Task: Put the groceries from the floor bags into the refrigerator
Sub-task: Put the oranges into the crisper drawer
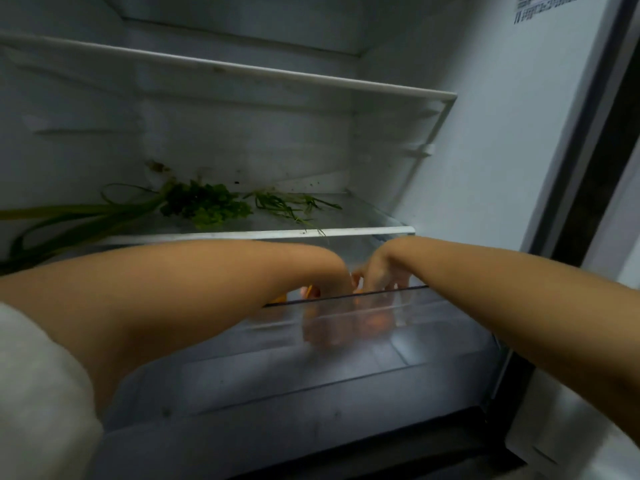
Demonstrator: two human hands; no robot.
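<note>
- Refrigerator (485,150): door open, interior dim.
- Both arms reach under the lower glass shelf (242,234) into the clear crisper drawer (346,358).
- Left hand (329,278): fingers hidden behind the wrist and blurred; grip cannot be determined.
- Right hand (382,271): fingers curled downward just inside the drawer's rear edge; whether they clasp anything cannot be determined.
- Orange items (374,320): blurred, in the drawer beneath both hands.
- Green herbs (204,206): lying on the lower shelf, left of centre.
</note>
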